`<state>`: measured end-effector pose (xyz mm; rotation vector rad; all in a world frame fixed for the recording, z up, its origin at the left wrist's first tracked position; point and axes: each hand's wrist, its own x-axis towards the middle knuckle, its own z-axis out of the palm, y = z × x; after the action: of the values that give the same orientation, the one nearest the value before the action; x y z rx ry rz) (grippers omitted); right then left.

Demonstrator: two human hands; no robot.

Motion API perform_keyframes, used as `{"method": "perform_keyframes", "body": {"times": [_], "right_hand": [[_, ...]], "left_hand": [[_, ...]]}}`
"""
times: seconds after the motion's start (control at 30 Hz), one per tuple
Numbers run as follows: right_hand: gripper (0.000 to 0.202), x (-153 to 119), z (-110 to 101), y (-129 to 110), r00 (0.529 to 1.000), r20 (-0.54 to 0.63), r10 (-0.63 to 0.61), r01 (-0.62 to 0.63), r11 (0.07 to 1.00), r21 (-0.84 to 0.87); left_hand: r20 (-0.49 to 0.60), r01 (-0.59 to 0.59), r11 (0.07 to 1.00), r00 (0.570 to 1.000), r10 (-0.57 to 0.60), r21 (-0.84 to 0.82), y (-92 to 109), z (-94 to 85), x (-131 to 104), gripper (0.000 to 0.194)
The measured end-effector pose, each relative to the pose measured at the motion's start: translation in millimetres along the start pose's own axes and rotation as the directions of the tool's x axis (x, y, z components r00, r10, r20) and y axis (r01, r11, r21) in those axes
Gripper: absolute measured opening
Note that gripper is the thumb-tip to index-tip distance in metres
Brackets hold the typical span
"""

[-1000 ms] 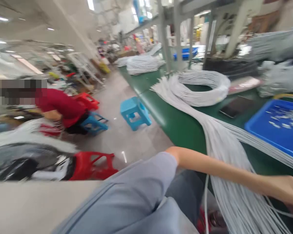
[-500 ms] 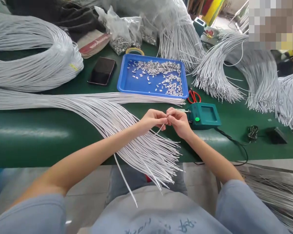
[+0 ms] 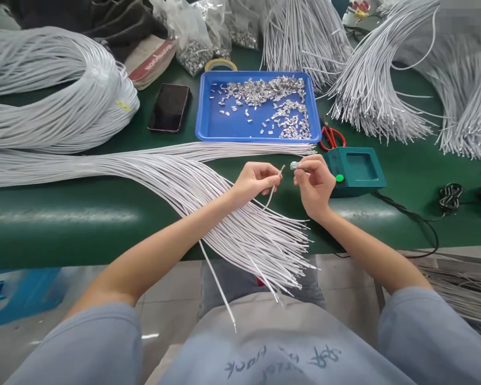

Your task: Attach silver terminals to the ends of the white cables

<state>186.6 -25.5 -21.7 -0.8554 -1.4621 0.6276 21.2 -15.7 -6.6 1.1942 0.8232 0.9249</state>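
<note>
My left hand (image 3: 258, 181) pinches one white wire (image 3: 271, 197) close to its tip, which points up and to the right. Facing it across a small gap, my right hand (image 3: 316, 184) holds a small pale connector (image 3: 294, 166) between thumb and fingers. The wire tip and the connector are apart. Under my left forearm a fanned bundle of white wires (image 3: 240, 224) lies over the table's front edge. Just right of my right hand sits a green device (image 3: 358, 171) with a bright green button. Behind my hands is a blue tray (image 3: 224, 128) with many small metal pieces.
Red-handled scissors (image 3: 333, 138) lie beside the tray. A phone (image 3: 169, 108), a tape roll (image 3: 220, 64) and bags of metal parts (image 3: 194, 51) are further back. Coiled wires (image 3: 64, 91) fill the left; more bundles (image 3: 369, 101) hang at right. A black cable (image 3: 409, 214) trails from the device.
My hands were together at the wire tip and are now apart. The connector now shows in my right hand. The camera view has shifted, so more floor shows.
</note>
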Motion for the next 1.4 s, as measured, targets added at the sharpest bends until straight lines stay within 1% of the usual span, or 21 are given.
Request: {"method": "perform_keyframes", "body": {"times": [0.07, 0.17, 0.27, 0.33, 0.43, 0.53, 0.67, 0.8, 0.93, 1.03, 1.23, 1.3, 1.4], "right_hand": [[0.008, -2.8, 1.3, 0.9, 0.999, 0.029, -0.023, 0.026, 0.995, -0.1], [0.016, -3.8, 3.2, 2.3, 0.997, 0.081, -0.016, 0.031, 0.981, -0.194], [0.018, -1.5, 2.5, 3.5, 0.992, 0.116, -0.039, 0.065, 0.973, -0.222], [0.018, 0.4, 1.1, 4.5, 0.989, 0.134, -0.062, 0.093, 0.968, -0.234], [0.018, 1.9, 0.1, 5.9, 0.987, 0.156, -0.041, 0.081, 0.963, -0.259], [0.015, 2.0, 0.8, 6.6, 0.986, 0.163, -0.019, 0.062, 0.963, -0.262], [0.013, 1.7, 1.9, 6.1, 0.986, 0.164, -0.03, 0.073, 0.961, -0.266], [0.011, 1.5, 2.4, 4.8, 0.989, 0.145, -0.03, 0.071, 0.955, -0.288], [0.008, 1.4, 3.2, 4.5, 0.992, 0.112, -0.052, 0.08, 0.961, -0.264], [0.006, 1.9, 3.8, 4.5, 0.992, 0.113, -0.046, 0.076, 0.958, -0.278], [0.005, 3.0, 4.2, 2.8, 0.991, 0.136, 0.015, 0.015, 0.976, -0.215], [0.007, 2.7, 4.0, 2.6, 0.989, 0.129, 0.071, -0.049, 0.985, -0.167], [0.015, 2.9, 2.9, 4.3, 0.972, 0.132, 0.192, -0.192, 0.981, -0.016]], "left_hand": [[-0.004, 0.025, 0.998, 1.0, -0.025, -0.062, -0.2, -0.8, 0.3, 0.024], [0.013, 0.072, 0.993, 0.997, -0.071, -0.091, 1.1, -1.8, 1.1, 0.026], [0.02, 0.097, 0.993, 0.995, -0.096, -0.07, 3.0, -1.6, 0.9, 0.027], [0.003, 0.095, 0.994, 0.995, -0.095, -0.05, 3.8, -1.1, 0.6, 0.028], [-0.027, 0.094, 0.996, 0.995, -0.094, -0.011, 4.0, -0.8, 0.5, 0.032], [-0.019, 0.1, 0.995, 0.995, -0.1, 0.007, 3.3, -1.6, 0.6, 0.035], [0.006, 0.084, 0.996, 0.996, -0.084, 0.002, 1.3, -3.0, 0.9, 0.034], [-0.009, 0.073, 0.997, 0.997, -0.073, -0.026, 0.1, -2.8, 1.2, 0.032], [-0.033, 0.094, 0.995, 0.995, -0.095, -0.022, 0.6, -2.2, 1.0, 0.031], [-0.047, 0.109, 0.994, 0.993, -0.11, -0.009, 0.9, -2.1, 0.4, 0.031], [-0.051, 0.11, 0.994, 0.992, -0.111, -0.028, 1.0, -1.1, 0.0, 0.028], [-0.053, 0.109, 0.993, 0.992, -0.112, -0.041, 1.4, -0.7, 0.0, 0.029], [-0.059, 0.113, 0.992, 0.992, -0.115, -0.048, 1.8, -0.5, -0.2, 0.031]]}}
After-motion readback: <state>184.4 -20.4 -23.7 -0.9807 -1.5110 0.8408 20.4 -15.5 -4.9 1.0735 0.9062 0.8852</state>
